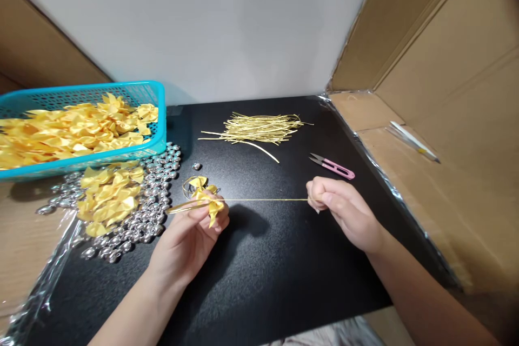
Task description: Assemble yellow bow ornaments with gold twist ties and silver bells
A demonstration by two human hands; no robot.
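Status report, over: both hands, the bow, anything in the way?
Left hand pinches yellow bow. Right hand holds gold wire taut from the bow. Pink snips lie beyond right hand, apart from it.

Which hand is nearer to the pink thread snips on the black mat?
Right. The right hand sits just on the near side of the pink thread snips, pinching a gold cord; the left hand is well off to their left, holding a yellow bow.
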